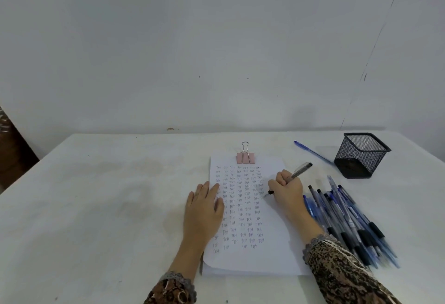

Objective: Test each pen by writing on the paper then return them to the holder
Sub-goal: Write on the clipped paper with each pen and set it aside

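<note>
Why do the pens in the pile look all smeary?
Head view: the pile of pens is blurred, worst toward the frame's lower right; the writing on the paper and the pen in the right hand look sharper; light is soft, shadows faint.

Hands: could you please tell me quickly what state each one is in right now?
Left hand: open, fingers flat, pressing on the paper.
Right hand: grips a black pen, tip at the paper.

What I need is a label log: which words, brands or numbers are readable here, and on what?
"Test": handwritten repeatedly in rows on the paper.
Print on the loose pens: too blurred to read.
Pen in the right hand: nothing legible.
</note>
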`<state>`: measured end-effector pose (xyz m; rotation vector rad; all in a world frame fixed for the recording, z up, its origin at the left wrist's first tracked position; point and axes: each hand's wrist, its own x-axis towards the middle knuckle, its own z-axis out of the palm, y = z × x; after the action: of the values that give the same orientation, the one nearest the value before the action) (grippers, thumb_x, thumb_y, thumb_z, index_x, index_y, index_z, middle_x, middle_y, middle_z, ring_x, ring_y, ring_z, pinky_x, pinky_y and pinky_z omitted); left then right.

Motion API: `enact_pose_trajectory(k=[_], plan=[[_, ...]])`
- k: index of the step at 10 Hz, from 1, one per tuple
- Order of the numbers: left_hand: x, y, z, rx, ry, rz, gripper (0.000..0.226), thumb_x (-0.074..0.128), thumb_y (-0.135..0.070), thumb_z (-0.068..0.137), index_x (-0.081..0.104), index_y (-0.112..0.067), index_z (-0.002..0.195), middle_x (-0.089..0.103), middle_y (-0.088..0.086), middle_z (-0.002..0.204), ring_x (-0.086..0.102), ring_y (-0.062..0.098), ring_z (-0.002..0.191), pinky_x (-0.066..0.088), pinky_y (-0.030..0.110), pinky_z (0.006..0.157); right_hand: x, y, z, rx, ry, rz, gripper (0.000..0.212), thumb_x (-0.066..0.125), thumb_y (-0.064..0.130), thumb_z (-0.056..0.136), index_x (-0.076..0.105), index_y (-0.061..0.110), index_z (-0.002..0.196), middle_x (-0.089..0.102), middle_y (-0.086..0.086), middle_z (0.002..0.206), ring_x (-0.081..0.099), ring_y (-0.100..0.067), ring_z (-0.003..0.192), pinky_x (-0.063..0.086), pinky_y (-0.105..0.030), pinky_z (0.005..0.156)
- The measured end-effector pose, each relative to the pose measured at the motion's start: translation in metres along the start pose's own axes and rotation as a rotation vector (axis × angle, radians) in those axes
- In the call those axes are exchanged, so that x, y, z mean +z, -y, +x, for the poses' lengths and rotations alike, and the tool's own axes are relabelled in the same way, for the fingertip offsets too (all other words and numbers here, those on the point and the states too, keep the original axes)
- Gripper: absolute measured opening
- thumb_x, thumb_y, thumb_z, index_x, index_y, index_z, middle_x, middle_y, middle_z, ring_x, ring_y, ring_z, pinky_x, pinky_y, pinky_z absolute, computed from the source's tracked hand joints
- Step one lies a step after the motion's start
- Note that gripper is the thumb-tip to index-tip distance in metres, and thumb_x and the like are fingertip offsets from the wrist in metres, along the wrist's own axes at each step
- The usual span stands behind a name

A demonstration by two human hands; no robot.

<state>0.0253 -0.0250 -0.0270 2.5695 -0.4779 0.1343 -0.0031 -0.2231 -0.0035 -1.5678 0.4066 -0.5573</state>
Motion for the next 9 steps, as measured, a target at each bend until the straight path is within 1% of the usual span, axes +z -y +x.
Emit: enact_pose_trajectory(k=[1, 2, 3, 4, 5, 6, 7, 8, 9], plan=[[0.0, 0.0, 0.0, 0.0, 0.001, 0.006, 0.046, 0.028, -0.032, 0.098, 0.026, -0.025, 0.143, 0.019, -0.002, 0.153, 0.01, 0.013, 0.142, 0.002, 0.031, 0.116, -0.005, 0.0, 0.005, 0.133, -0.036, 0.281, 0.049, 0.05, -0.011, 0.084, 0.028, 0.022, 0.055, 0.029, 0.007, 0.047, 0.026, -0.008, 0.04, 0.02, -0.016, 0.037], [0.0, 0.0, 0.0, 0.005, -0.005, 0.012, 0.046, 0.028, -0.032, 0.098, 0.026, -0.024, 0.143, 0.02, -0.002, 0.153, 0.01, 0.013, 0.142, 0.002, 0.03, 0.116, -0.006, 0.007, 0.01, 0.245, -0.059, 0.441, 0.026, 0.052, 0.018, 0.095, 0.037, 0.021, 0.074, 0.041, 0.003, 0.048, 0.038, -0.008, 0.035, 0.028, -0.015, 0.033], [0.001, 0.001, 0.0, 0.008, -0.019, 0.002, 0.046, 0.03, -0.032, 0.098, 0.028, -0.024, 0.143, 0.021, -0.002, 0.153, 0.012, 0.013, 0.142, 0.003, 0.03, 0.115, -0.004, 0.013, 0.014, 0.316, -0.043, 0.599, 0.026, 0.035, 0.044, 0.099, 0.037, 0.023, 0.084, 0.035, 0.007, 0.044, 0.03, -0.008, 0.032, 0.022, -0.013, 0.034], [0.002, 0.002, 0.0, 0.022, -0.04, 0.0, 0.045, 0.031, -0.031, 0.098, 0.031, -0.023, 0.142, 0.024, -0.001, 0.152, 0.014, 0.014, 0.142, 0.004, 0.03, 0.115, -0.003, 0.016, 0.017, 0.397, -0.04, 0.799, 0.037, 0.031, 0.047, 0.098, 0.037, 0.019, 0.075, 0.034, 0.007, 0.041, 0.029, -0.009, 0.03, 0.023, -0.012, 0.034], [0.004, 0.002, 0.0, 0.025, -0.045, 0.001, 0.054, 0.019, -0.04, 0.092, 0.034, -0.022, 0.141, 0.027, 0.0, 0.151, 0.017, 0.015, 0.141, 0.006, 0.03, 0.115, 0.003, 0.013, 0.014, 0.455, 0.017, 0.898, 0.028, 0.036, 0.03, 0.101, 0.044, 0.017, 0.077, 0.042, 0.007, 0.043, 0.033, -0.007, 0.03, 0.027, -0.011, 0.033], [0.006, 0.003, 0.0, 0.03, -0.057, 0.005, 0.075, 0.003, -0.051, 0.079, 0.036, -0.022, 0.14, 0.03, 0.001, 0.149, 0.02, 0.016, 0.141, 0.007, 0.03, 0.115, 0.008, 0.01, 0.007, 0.481, 0.041, 0.921, 0.031, 0.036, 0.044, 0.098, 0.053, 0.02, 0.086, 0.038, 0.008, 0.046, 0.024, -0.005, 0.029, 0.018, -0.012, 0.031], [0.007, 0.004, 0.001, 0.02, -0.056, 0.017, 0.077, 0.002, -0.051, 0.077, 0.037, -0.022, 0.139, 0.031, 0.001, 0.149, 0.021, 0.016, 0.14, 0.007, 0.03, 0.115, 0.013, 0.01, 0.005, 0.507, -0.002, 0.949, 0.037, 0.031, 0.047, 0.099, 0.053, 0.021, 0.085, 0.037, 0.007, 0.046, 0.023, -0.007, 0.031, 0.02, -0.013, 0.034], [0.005, 0.003, 0.0, 0.014, -0.039, 0.021, 0.08, 0.0, -0.053, 0.075, 0.035, -0.022, 0.14, 0.03, 0.0, 0.15, 0.02, 0.015, 0.141, 0.007, 0.03, 0.115, 0.018, 0.01, 0.002, 0.527, -0.057, 0.948, 0.034, 0.031, 0.039, 0.101, 0.049, 0.018, 0.081, 0.034, 0.006, 0.044, 0.024, -0.008, 0.03, 0.023, -0.011, 0.036], [0.003, 0.001, -0.001, -0.001, -0.022, 0.013, 0.056, 0.018, -0.042, 0.091, 0.034, -0.022, 0.141, 0.028, 0.0, 0.151, 0.018, 0.015, 0.141, 0.006, 0.03, 0.115, 0.022, 0.012, 0.0, 0.521, -0.095, 0.893, 0.032, 0.03, 0.034, 0.102, 0.045, 0.019, 0.078, 0.032, 0.007, 0.042, 0.02, -0.007, 0.028, 0.02, -0.007, 0.037]])
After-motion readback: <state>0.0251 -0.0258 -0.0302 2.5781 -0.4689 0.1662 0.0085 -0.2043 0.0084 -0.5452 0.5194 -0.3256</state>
